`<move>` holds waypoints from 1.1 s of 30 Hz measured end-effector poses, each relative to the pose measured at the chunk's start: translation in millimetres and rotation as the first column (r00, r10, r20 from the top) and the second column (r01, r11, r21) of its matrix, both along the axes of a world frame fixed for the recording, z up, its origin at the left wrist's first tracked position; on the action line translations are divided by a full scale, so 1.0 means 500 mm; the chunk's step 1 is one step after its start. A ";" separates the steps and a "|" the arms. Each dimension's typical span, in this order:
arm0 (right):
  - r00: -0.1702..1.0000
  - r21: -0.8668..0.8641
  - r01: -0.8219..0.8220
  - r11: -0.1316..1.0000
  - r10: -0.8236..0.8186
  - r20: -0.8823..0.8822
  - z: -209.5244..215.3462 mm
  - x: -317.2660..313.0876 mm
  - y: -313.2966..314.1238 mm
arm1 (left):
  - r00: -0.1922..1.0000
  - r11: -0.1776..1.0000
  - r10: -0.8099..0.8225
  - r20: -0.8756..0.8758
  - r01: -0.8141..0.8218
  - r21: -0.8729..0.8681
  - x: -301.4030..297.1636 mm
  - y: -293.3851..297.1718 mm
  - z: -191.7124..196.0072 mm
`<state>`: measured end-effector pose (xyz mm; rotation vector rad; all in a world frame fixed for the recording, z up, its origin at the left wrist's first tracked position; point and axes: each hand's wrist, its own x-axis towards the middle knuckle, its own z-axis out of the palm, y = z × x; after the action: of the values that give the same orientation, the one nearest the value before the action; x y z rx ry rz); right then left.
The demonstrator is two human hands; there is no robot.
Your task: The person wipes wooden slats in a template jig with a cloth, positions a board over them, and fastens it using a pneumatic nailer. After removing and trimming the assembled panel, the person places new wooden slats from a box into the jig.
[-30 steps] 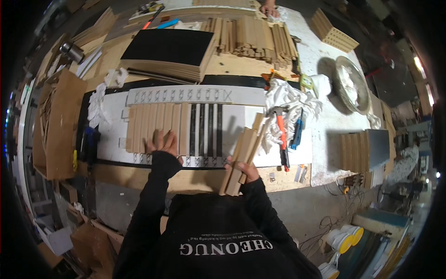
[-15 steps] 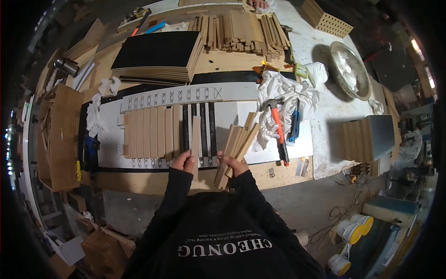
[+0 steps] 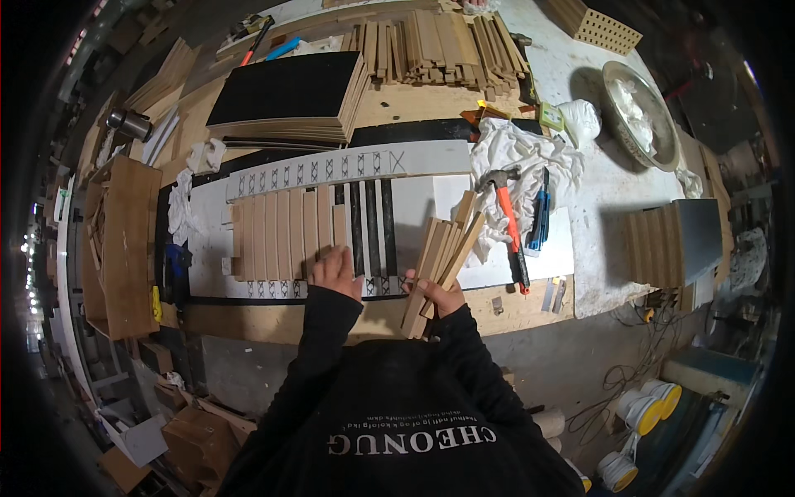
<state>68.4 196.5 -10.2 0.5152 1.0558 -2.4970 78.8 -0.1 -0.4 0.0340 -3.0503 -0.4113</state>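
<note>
Side by side on a white board (image 3: 207,224) lies a row of light-brown wooden strips (image 3: 273,236). To their right run several black bands (image 3: 369,228). My left hand (image 3: 335,269) rests with fingers spread over the near end of the rightmost strip (image 3: 339,225), which lies beside the row. A fanned bundle of loose wooden strips (image 3: 439,253) is gripped in my right hand (image 3: 440,295), tilted above the near edge of the bench. Along the far ends of the row lies a pale bar (image 3: 315,171) with pencilled cross marks.
Right of the bundle, a claw hammer (image 3: 508,219) and a blue tool (image 3: 540,217) lie by a crumpled white cloth (image 3: 530,153). Stacked black-topped panels (image 3: 281,89) and a strip pile (image 3: 435,50) stand behind. A metal basin (image 3: 613,91) sits far right, a cardboard box (image 3: 124,248) left.
My left hand has set the strip it held down against the row's right side, and its fingers have spread. My right hand still holds the bundle. The whole view has shifted slightly.
</note>
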 end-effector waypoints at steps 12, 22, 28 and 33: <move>0.994 0.128 -0.037 0.991 0.050 -0.093 -0.031 -0.014 -0.024 | 0.991 0.993 -0.049 0.126 0.062 -0.105 -0.057 -0.008 0.008; 0.996 0.285 -0.059 0.957 0.077 -0.053 -0.047 -0.027 -0.054 | 0.960 0.466 0.020 0.280 -0.256 0.847 0.034 0.034 -0.022; 0.998 0.229 -0.041 0.973 0.052 -0.042 -0.039 -0.023 -0.040 | 0.968 0.673 0.176 0.179 -0.251 0.696 0.005 -0.007 -0.065; 0.995 0.238 -0.044 0.970 0.065 -0.082 -0.029 -0.022 -0.025 | 0.997 0.956 0.080 -0.008 -0.075 0.283 0.012 0.017 -0.021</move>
<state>57.3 183.9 -24.5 0.4378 1.3933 -2.3790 85.0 8.3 -10.9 0.1619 -2.9317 -0.8323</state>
